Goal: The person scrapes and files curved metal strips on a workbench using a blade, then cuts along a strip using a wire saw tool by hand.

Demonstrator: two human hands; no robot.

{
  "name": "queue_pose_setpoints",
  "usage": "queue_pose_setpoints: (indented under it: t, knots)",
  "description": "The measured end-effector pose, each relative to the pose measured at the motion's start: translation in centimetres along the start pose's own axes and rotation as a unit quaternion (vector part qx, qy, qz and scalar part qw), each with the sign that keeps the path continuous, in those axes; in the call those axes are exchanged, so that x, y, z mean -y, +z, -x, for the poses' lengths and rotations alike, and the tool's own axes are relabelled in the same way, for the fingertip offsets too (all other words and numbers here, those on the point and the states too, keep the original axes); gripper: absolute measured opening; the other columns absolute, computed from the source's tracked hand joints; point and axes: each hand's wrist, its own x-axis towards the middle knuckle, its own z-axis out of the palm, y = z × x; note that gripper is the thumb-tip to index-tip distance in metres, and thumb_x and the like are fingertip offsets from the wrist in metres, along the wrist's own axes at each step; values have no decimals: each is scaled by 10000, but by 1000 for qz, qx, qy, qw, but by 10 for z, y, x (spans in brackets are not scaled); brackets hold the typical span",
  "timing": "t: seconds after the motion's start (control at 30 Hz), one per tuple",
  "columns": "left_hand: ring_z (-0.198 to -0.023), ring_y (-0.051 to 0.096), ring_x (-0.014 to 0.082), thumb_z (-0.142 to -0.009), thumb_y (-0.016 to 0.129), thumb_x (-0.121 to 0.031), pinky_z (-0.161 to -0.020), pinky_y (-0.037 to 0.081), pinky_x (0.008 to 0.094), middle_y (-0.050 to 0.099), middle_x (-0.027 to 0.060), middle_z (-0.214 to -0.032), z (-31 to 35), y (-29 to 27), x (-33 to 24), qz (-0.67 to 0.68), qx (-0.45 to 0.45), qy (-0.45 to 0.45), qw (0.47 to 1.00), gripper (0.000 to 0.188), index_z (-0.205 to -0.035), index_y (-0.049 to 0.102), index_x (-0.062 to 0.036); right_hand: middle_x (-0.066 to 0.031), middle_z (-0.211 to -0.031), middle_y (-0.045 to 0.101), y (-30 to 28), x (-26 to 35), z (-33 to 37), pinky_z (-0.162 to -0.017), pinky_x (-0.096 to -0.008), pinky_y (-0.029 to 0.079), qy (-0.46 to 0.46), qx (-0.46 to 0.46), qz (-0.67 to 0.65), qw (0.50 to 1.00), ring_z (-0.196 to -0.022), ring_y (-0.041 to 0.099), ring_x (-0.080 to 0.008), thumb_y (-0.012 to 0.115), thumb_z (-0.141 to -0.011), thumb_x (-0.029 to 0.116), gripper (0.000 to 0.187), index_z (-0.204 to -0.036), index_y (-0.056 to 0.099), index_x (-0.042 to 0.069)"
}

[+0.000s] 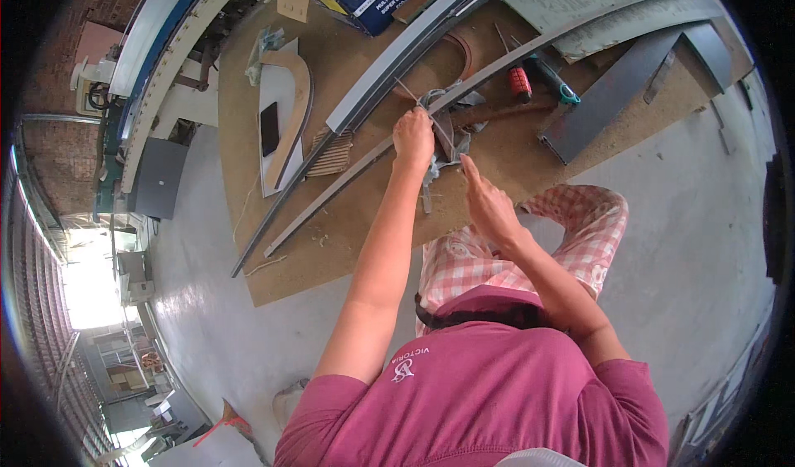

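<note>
My left hand [414, 140] is closed around a long, thin grey strip [497, 66] that runs diagonally across the work table. A thin pale stick pokes up beside its fingers. Just right of that hand lies a crumpled plastic bag [472, 99] with a grey piece against it. My right hand [490, 206] is over the table's near edge, below the bag, its fingers curled and one digit stretched forward; whatever it holds is hidden. Beyond are a red-handled tool [519, 84] and a tool with a teal end [567, 94].
A long grey profile [381, 78] lies across the brown table [331, 256]. At left are a phone [269, 129] and a curved wooden piece [308, 86]. A blue box [352, 3] stands at the back, dark angled panels [609, 94] and a pale sheet [604, 12] at right.
</note>
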Motion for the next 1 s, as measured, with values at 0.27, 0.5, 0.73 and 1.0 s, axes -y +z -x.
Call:
queue_pose_setpoints:
  t: [0.27,0.5,0.73,1.0]
  knots:
    - [-743,600,300,-769,549,-120,-661,480,365,591,167,-753,-1,6,3,-29,25,16,999,112,-755,551,-10,-243,-849,556,-3,-2,4,-633,-453,453,15,5,-7,1000,-739,565,-390,411,-757,16,575,-1295,221,92]
    - [-748,590,329,-757,545,-108,-666,472,391,593,188,-753,-2,5,3,-13,6,8,1000,117,-738,555,7,-244,-853,556,-7,5,7,-641,-460,453,29,13,-7,999,-748,563,-398,404,-771,34,568,-1299,204,100]
    - [-752,575,376,-755,535,-144,-676,459,435,592,216,-767,-2,5,3,-20,9,10,1000,161,-752,564,15,-238,-839,555,2,-5,11,-631,-468,448,31,14,16,999,-735,560,-401,423,-761,31,586,-1295,192,99]
    - [-746,578,374,-735,567,-114,-668,459,441,583,238,-742,-3,-1,-1,-20,20,-4,1000,126,-737,571,12,-244,-829,555,0,-4,12,-623,-465,448,19,4,-4,1000,-728,560,-404,423,-768,42,564,-1285,204,95]
